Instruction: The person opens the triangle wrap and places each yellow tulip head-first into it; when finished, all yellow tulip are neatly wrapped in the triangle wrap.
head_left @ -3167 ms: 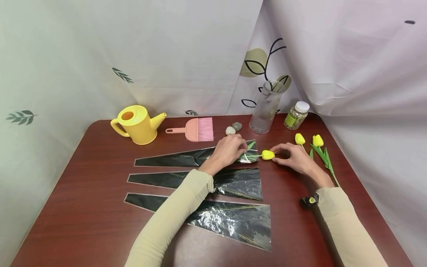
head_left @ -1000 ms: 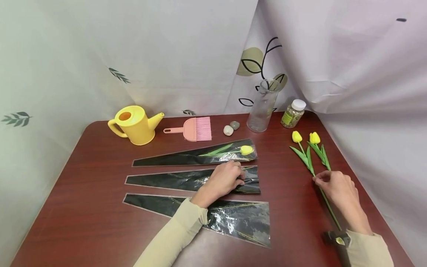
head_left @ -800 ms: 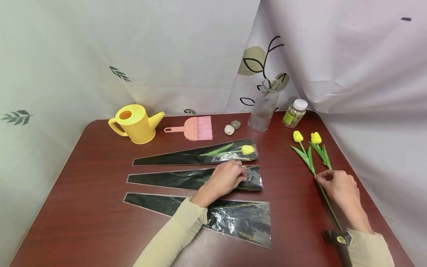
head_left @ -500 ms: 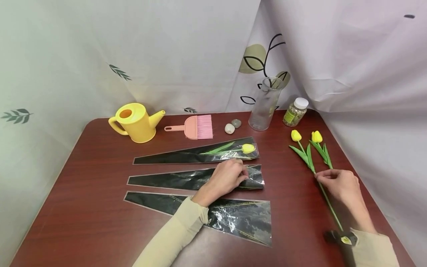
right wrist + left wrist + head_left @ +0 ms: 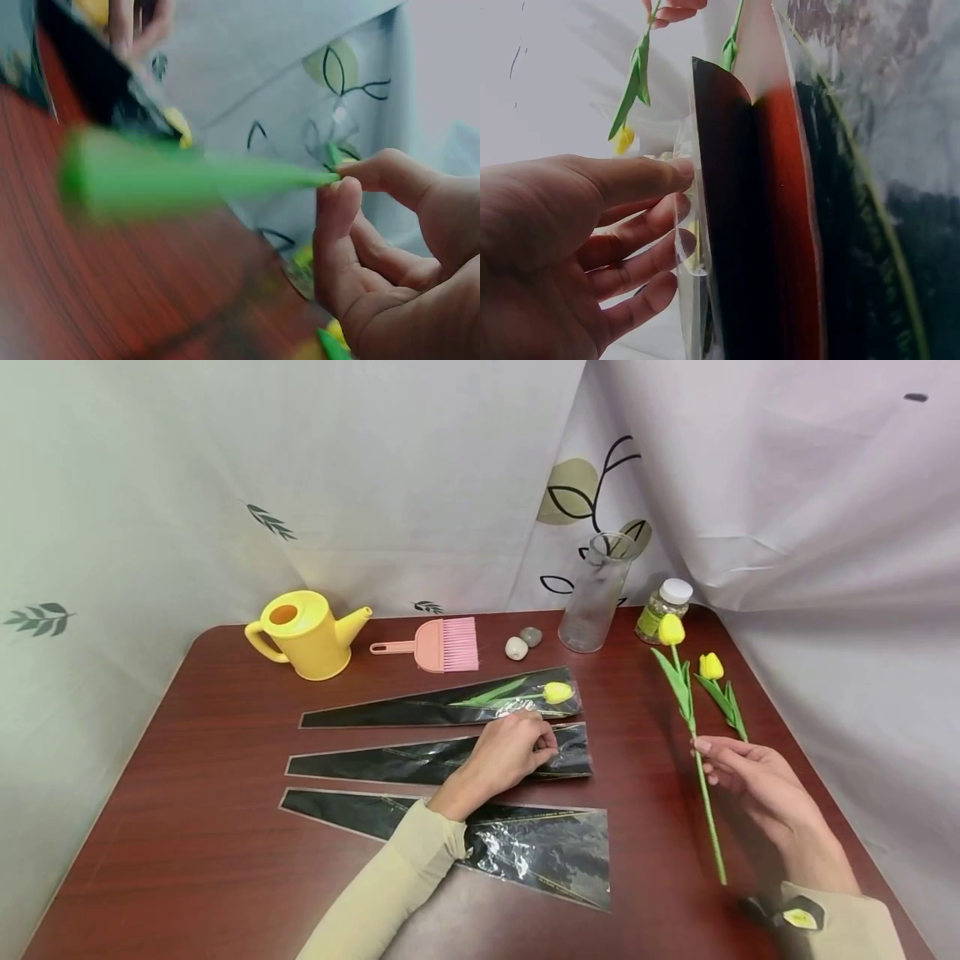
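right hand (image 5: 753, 772) pinches tulip (image 5: 686, 702) mid-stem, right of frame, lifted | left hand (image 5: 510, 756) pinches middle sleeve (image 5: 420, 762) mouth, centre | tulip looks light, bendy: grip stem, not bloom

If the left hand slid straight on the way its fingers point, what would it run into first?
The left hand grips the open end of the middle sleeve, fingers pointing right and slightly away. Past the sleeve's edge comes bare table, then probably the tulip in the right hand; depth is unclear.
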Demonstrator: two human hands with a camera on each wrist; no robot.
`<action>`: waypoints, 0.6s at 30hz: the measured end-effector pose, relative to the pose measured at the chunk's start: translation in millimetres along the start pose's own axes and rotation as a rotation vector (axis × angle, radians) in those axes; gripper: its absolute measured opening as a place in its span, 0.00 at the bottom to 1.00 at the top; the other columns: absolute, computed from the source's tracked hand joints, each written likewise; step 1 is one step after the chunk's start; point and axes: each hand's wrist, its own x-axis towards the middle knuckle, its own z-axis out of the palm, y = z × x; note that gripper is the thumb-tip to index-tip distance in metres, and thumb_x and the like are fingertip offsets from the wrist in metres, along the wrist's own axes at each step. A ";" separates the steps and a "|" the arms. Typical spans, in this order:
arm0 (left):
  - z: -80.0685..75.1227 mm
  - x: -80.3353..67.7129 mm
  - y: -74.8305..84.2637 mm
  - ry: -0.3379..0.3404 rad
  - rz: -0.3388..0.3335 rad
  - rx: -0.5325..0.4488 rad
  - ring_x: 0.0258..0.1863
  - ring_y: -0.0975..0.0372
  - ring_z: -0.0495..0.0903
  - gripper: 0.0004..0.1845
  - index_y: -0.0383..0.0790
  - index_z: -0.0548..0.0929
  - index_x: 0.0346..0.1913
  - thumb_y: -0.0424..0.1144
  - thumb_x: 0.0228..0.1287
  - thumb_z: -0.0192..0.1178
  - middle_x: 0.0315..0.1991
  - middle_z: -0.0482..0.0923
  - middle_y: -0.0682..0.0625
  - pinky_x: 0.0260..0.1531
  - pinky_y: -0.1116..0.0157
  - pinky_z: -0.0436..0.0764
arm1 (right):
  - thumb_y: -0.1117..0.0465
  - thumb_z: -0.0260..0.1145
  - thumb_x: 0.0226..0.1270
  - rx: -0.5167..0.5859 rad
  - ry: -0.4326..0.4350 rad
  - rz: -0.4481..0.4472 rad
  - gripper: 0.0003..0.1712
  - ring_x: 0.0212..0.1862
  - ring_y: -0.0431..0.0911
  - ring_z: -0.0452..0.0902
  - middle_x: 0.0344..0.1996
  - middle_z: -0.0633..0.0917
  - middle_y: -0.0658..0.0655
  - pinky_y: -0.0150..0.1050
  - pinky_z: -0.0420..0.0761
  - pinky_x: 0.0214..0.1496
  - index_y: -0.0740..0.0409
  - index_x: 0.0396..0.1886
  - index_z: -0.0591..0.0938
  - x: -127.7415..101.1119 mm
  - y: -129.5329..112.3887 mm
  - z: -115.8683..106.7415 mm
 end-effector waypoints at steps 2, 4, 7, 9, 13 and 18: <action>-0.7 0.1 -0.4 -0.007 -0.008 -0.005 0.31 0.72 0.76 0.02 0.52 0.87 0.33 0.44 0.60 0.70 0.31 0.78 0.62 0.33 0.72 0.76 | 0.73 0.53 0.75 0.112 -0.026 -0.022 0.16 0.34 0.39 0.82 0.37 0.88 0.54 0.29 0.81 0.37 0.64 0.44 0.88 -0.1 2.2 4.1; -1.4 0.2 -1.0 -0.015 -0.012 -0.005 0.32 0.72 0.76 0.03 0.51 0.88 0.36 0.44 0.61 0.70 0.30 0.78 0.62 0.33 0.71 0.76 | 0.74 0.51 0.75 0.214 -0.024 -0.039 0.17 0.36 0.41 0.84 0.38 0.88 0.56 0.32 0.82 0.40 0.65 0.43 0.88 0.3 3.8 8.9; -2.3 0.1 -1.7 -0.029 -0.010 0.005 0.33 0.71 0.76 0.06 0.50 0.89 0.40 0.44 0.62 0.69 0.31 0.78 0.61 0.34 0.70 0.77 | 0.76 0.52 0.73 0.285 0.032 -0.083 0.16 0.36 0.45 0.85 0.38 0.88 0.57 0.34 0.82 0.42 0.67 0.41 0.88 1.8 5.2 16.2; -3.1 0.0 -2.1 -0.034 -0.001 0.010 0.34 0.70 0.76 0.06 0.50 0.89 0.41 0.43 0.62 0.68 0.32 0.78 0.61 0.35 0.69 0.77 | 0.77 0.55 0.70 0.269 0.093 -0.125 0.14 0.36 0.46 0.86 0.36 0.88 0.58 0.36 0.83 0.43 0.68 0.40 0.87 2.6 6.1 20.4; -4.5 -0.6 -2.2 -0.038 0.012 0.006 0.36 0.69 0.76 0.05 0.51 0.90 0.40 0.43 0.63 0.67 0.34 0.78 0.61 0.35 0.69 0.77 | 0.77 0.61 0.66 0.180 0.233 -0.213 0.08 0.34 0.47 0.86 0.35 0.88 0.58 0.38 0.83 0.42 0.69 0.38 0.86 2.0 7.8 24.6; -4.9 -1.0 -1.7 -0.028 0.026 -0.006 0.35 0.69 0.76 0.05 0.50 0.89 0.40 0.43 0.63 0.67 0.34 0.78 0.60 0.35 0.69 0.76 | 0.76 0.65 0.64 0.153 0.331 -0.259 0.06 0.32 0.48 0.86 0.35 0.88 0.59 0.39 0.83 0.40 0.70 0.39 0.86 -0.2 9.5 21.2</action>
